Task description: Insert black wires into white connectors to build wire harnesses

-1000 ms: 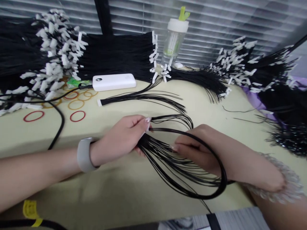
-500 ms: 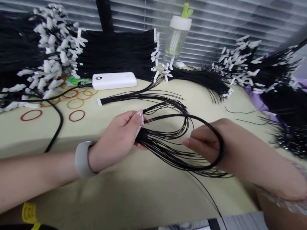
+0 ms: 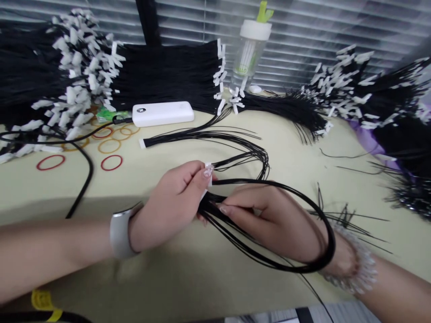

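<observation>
My left hand [image 3: 177, 197] is closed around the white connector ends [image 3: 208, 175] of a bundle of thin black wires, thumb on top. A thick loop of these black wires [image 3: 323, 215] curves out from the connectors and passes around my right wrist. Inside that loop, my right hand [image 3: 269, 215] pinches some of the wires close to the left fingertips. More wires [image 3: 259, 157] from the bundle bend away behind my hands, and loose wire ends [image 3: 353, 220] stick out past my right wrist. My right palm hides part of the bundle.
Behind lie a white power bank [image 3: 163, 113] with a black cable [image 3: 88, 175], a separate wire harness [image 3: 150, 141] and rubber bands [image 3: 112, 162]. Stacks of black wires [image 3: 168, 76] with white connectors line the back, beside a clear bottle [image 3: 249, 54]. Another wire pile [image 3: 411, 157] stands right.
My right hand has moved left through the wire loop, up to the connectors, and now pinches wires there. The loop has slid onto my right wrist. My left hand keeps its hold.
</observation>
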Demonstrator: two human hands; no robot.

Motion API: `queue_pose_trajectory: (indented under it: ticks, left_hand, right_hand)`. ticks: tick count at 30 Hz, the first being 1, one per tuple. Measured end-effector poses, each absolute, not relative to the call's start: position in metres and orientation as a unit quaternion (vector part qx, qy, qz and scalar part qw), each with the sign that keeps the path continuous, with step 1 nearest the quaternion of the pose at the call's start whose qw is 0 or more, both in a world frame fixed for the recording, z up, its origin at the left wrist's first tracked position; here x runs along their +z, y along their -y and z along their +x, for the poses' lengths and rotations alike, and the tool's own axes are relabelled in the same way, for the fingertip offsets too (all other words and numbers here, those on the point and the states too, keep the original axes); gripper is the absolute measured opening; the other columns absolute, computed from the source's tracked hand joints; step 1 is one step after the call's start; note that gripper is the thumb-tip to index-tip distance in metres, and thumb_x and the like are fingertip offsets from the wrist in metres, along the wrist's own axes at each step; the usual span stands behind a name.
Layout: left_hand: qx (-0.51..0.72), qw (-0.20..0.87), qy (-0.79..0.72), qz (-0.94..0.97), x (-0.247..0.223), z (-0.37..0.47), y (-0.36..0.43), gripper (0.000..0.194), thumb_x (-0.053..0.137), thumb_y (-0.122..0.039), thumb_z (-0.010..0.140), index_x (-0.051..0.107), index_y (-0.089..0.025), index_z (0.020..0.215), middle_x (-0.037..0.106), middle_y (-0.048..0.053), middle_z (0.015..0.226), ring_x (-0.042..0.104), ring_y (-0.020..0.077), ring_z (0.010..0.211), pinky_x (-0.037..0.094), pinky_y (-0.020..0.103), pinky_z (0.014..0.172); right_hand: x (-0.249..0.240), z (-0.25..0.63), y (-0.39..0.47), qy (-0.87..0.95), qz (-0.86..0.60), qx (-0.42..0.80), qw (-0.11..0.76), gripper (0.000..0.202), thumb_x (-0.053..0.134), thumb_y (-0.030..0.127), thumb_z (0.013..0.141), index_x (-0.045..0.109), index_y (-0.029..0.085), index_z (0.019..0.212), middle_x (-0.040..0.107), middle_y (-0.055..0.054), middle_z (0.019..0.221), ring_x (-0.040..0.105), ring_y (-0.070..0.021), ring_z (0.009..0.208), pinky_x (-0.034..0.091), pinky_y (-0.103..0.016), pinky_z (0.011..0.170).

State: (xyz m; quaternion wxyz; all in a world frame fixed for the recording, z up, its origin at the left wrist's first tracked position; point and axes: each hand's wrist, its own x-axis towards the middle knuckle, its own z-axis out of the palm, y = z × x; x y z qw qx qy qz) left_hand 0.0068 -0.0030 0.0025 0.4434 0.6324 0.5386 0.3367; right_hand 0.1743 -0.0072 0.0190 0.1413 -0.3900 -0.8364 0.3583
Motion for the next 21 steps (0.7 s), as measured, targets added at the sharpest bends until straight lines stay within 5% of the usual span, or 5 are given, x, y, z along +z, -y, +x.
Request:
queue_pose_trajectory:
  ticks: [9,21]
  left_hand:
    - [0.330,0.414,-0.531,0.662,0.002,0.006,0.003,0.031,0.034,-0.042,0.083,0.047,-0.019,0.069,0.044,-0.005,0.055,0.046,0.0056,0.041,0.038,0.014,0.037]
    - [0.323,0.494,-0.518,0.619,0.002,0.007,0.003,0.031,0.035,-0.045,0.082,0.048,-0.019,0.072,0.044,-0.005,0.058,0.048,0.0055,0.037,0.041,0.014,0.032]
  right_hand:
    - [0.020,0.171,0.009,0.852,-0.402,0.313,0.123,0.026,0.035,0.027,0.086,0.050,0.018,0.068,0.050,0.005,0.060,0.041,-0.0045,0.055,0.031,-0.018,0.056]
    - [0.024,0.191,-0.001,0.893,-0.431,0.068,0.106,0.016,0.046,0.023,0.075,0.055,0.020,0.062,0.046,0.004,0.052,0.037,-0.0066,0.050,0.026,-0.022,0.052]
